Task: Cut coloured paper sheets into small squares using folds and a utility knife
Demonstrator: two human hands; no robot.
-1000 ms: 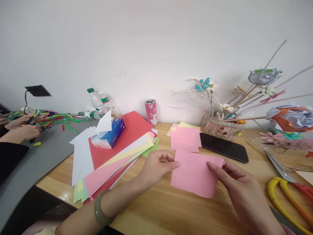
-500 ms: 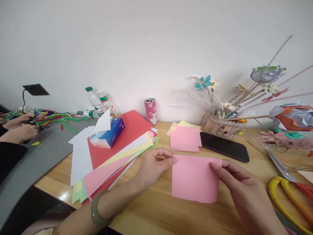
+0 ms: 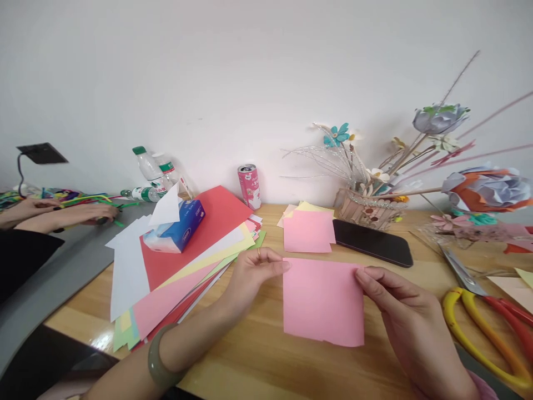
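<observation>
hands on pink paper

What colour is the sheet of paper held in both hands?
The sheet of paper is plain pink, as the head view shows.

Paper sheet: matt, pretty smooth. Bench: wood, kinda shiny. Phone: super glossy. Scissors: metal blades.

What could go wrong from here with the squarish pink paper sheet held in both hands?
The pink paper sheet might tear if the left hand and right hand pull apart: each pinches an upper corner, and the lower edge looks uneven. The right hand could also knock the metal-bladed scissors with yellow and red handles, lying close beside its wrist.
</observation>
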